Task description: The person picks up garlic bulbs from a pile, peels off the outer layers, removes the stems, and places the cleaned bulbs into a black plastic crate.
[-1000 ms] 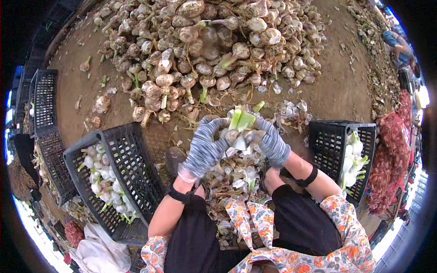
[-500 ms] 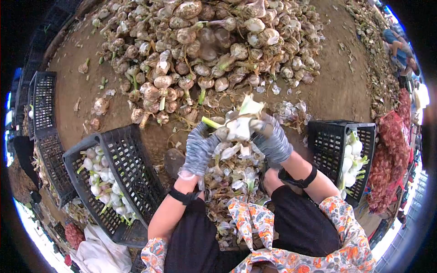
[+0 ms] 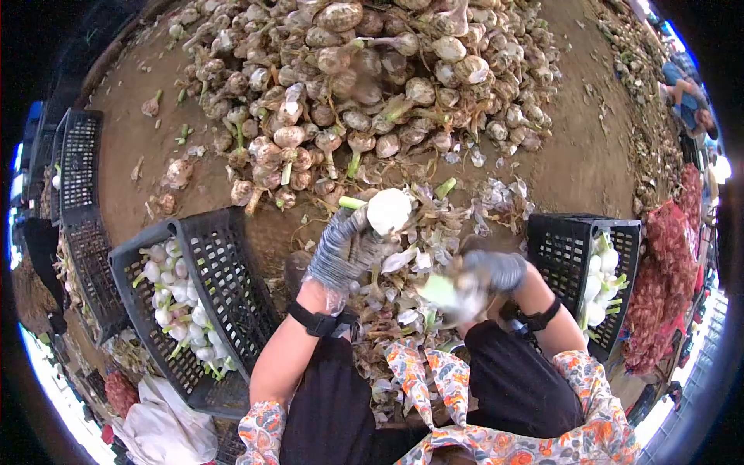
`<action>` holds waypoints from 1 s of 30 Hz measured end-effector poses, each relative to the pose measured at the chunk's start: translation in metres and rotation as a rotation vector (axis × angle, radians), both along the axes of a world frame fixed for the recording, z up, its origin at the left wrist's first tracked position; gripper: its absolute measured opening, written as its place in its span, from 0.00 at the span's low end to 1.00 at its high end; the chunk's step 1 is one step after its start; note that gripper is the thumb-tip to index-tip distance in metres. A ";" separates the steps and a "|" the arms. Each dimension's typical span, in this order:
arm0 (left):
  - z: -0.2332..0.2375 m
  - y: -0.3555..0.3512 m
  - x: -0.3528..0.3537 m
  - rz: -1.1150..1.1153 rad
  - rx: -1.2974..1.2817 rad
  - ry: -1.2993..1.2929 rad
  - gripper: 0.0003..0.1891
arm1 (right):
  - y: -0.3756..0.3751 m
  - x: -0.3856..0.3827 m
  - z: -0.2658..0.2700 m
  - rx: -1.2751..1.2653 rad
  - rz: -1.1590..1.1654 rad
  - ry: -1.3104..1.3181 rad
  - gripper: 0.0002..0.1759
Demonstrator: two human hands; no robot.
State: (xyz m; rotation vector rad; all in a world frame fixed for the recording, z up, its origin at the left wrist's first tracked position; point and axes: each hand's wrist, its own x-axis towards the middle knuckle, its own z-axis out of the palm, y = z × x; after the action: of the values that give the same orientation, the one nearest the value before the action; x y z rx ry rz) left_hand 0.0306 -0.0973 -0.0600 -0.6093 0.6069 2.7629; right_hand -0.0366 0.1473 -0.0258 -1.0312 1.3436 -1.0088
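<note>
white garlic bulb, grey striped gloves, black crates

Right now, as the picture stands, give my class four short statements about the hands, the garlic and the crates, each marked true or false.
1. The left hand holds a peeled white garlic bulb. True.
2. The pile of unpeeled garlic lies in a crate. False: it lies on the ground.
3. The left crate holds peeled garlic. True.
4. The right hand is bare. False: it wears a grey glove.
</note>
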 end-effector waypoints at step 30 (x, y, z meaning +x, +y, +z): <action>0.025 -0.011 0.033 -0.128 -0.740 -0.201 0.12 | -0.071 0.005 -0.014 0.119 -0.931 0.343 0.08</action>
State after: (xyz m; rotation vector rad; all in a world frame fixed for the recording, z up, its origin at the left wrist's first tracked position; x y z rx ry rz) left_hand 0.0636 -0.1085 -0.0352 -0.9293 1.5652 2.2629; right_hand -0.0317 0.0761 -0.0394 -0.4629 2.2295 -1.4252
